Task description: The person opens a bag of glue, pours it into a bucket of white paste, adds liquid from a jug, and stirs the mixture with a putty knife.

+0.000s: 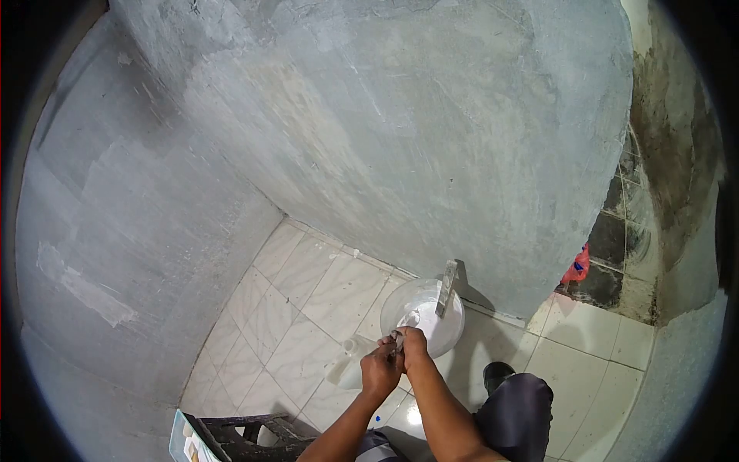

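My left hand (380, 371) and my right hand (414, 345) meet at the near edge of a round bucket (394, 302) with white paste in it. Both hands are closed, fingers pressed together around the same spot. Greyish-white smears show on the fingers, and whatever lies between them is too small to make out. Across the bucket's far right rim leans a flat, whitish-smeared blade or trowel (446, 289), untouched by either hand. Left of my hands, a translucent plastic jug (346, 362) is on the floor, partly hidden behind my left hand.
Grey plastered walls (400, 138) rise ahead and at the left. Pale tiles (308, 308) cover the floor. At lower left stands a dark stool (254, 435) beside a light-blue-edged container (188, 440). A red plastic bag (577, 266) lies by dark tiles beyond the wall's right end.
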Motion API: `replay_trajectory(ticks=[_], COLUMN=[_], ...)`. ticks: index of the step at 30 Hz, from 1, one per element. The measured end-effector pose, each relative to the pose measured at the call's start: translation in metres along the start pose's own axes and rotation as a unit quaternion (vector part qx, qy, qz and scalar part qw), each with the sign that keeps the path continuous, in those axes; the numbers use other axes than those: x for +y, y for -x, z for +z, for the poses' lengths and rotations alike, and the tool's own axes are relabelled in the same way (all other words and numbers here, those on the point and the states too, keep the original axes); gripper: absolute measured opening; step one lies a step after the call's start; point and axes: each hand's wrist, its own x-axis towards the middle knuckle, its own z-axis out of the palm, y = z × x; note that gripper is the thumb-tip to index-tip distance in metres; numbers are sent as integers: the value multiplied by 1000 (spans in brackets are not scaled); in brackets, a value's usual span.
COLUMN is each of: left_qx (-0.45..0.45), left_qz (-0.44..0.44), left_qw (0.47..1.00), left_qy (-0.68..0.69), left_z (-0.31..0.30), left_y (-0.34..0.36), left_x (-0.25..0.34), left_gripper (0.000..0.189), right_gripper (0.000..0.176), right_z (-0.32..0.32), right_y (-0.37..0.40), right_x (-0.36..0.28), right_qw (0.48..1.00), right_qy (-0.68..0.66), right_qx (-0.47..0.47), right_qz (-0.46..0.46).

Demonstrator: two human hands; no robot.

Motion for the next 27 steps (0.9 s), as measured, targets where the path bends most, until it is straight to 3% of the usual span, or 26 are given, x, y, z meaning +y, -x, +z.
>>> replay_trajectory(ticks=[6, 9, 12, 14, 16, 23, 25, 27], left_qx=[16, 11, 26, 49, 25, 69, 76, 29], left_qz=[29, 43, 46, 42, -29, -92, -113, -93], left_qw=[999, 999, 998, 996, 997, 989, 985, 987], left_qy=[16, 20, 34, 54, 63, 96, 109, 128], left_z=[4, 8, 9, 8, 7, 25, 27, 22], left_y=[9, 16, 24, 23, 19, 2, 5, 12], left_x=[1, 1, 4, 8, 11, 10, 9, 10], left_gripper=[22, 20, 18, 17, 16, 22, 23, 28], right_gripper=[21, 25, 27, 27, 24, 30, 33, 31], right_z=[12, -4, -16, -12, -16, -7, -16, -23], right_y=[12, -5, -24, -26, -33, -18, -27, -31], right_x=[-13, -17, -23, -24, -25, -35, -41, -48], right_qw=[997, 999, 999, 999, 997, 994, 987, 971], right_qy=[-32, 36, -20, 14, 75, 106, 150, 231], right_qx=[65, 37, 21, 36, 4, 7, 55, 60], right_qz=[-8, -2, 29, -3, 28, 11, -11, -25])
